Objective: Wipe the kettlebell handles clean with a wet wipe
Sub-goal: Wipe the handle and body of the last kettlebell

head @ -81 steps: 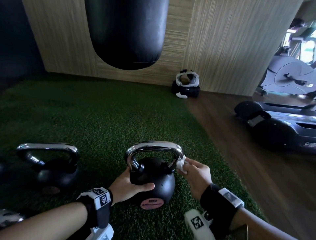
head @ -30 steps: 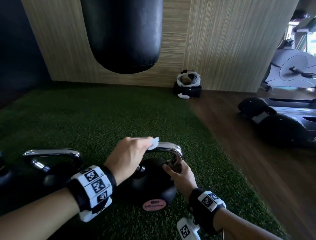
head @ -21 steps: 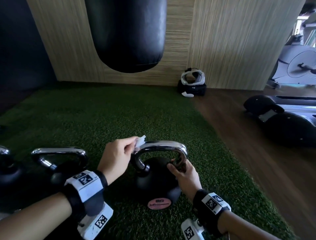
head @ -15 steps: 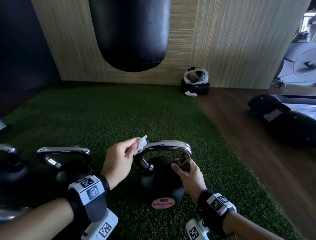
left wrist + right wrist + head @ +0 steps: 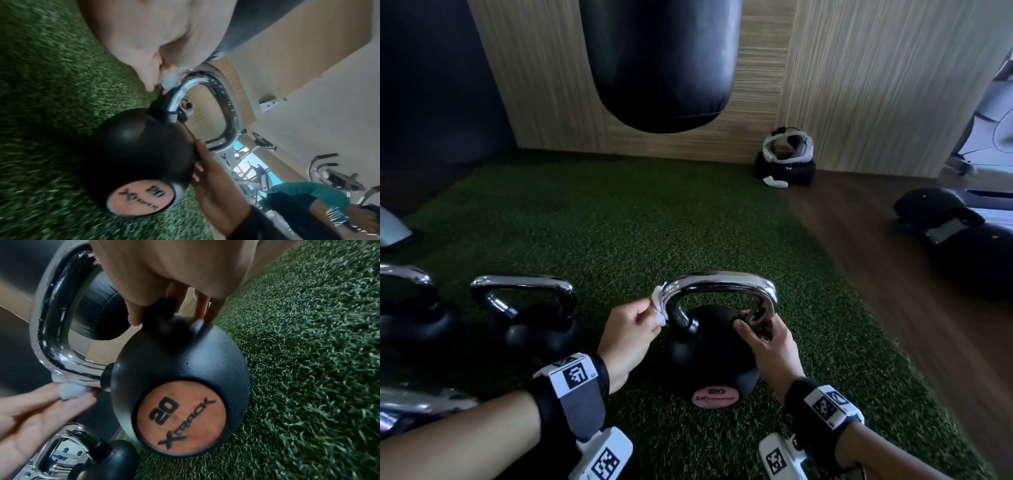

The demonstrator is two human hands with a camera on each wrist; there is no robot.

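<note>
A black kettlebell [image 5: 709, 353] with a chrome handle [image 5: 719, 278] and a pink "20" label stands on green turf. My left hand [image 5: 654, 313] pinches a white wet wipe [image 5: 658, 305] against the handle's left bend, just above its left leg. My right hand [image 5: 751, 320] grips the foot of the handle's right leg, with its thumb on the inner side. The right wrist view shows the wipe [image 5: 69, 391] pressed on the chrome near the ball [image 5: 180, 386]. In the left wrist view the wipe [image 5: 170, 79] sits between my fingertips on the handle [image 5: 226, 104].
Two more chrome-handled kettlebells [image 5: 530, 308] [image 5: 407, 308] stand close on the left. A black punching bag [image 5: 661, 61] hangs ahead. A headset on a black case [image 5: 786, 161] lies by the wall. Wood floor [image 5: 876, 274] and a dark machine [image 5: 962, 246] are on the right.
The wipe passed from my right hand to my left. My left hand slid it from the handle's top down the left bend. My right hand now holds the right leg.
</note>
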